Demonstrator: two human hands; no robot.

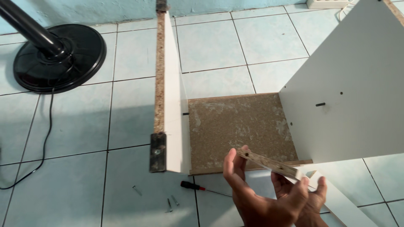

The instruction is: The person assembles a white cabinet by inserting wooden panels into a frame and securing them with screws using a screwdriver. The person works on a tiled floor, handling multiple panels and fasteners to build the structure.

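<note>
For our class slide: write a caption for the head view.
Both hands hold a narrow board before an unfinished white cabinet on floor tiles.

pale tiled floor (pixel 84 122) bears fan base (pixel 59 56), screwdriver (pixel 202 188), loose screws (pixel 170 205), cabinet (pixel 235 126).

Black fan base (pixel 59 56) with cord (pixel 40 138) on tiled floor (pixel 75 185); screwdriver (pixel 198 187), loose screws (pixel 170 204) nearby.

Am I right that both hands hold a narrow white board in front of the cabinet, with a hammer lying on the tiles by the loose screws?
Not quite. Head view: it is a screwdriver by the screws, not a hammer. The left hand and right hand do hold the narrow board before the cabinet.
</note>
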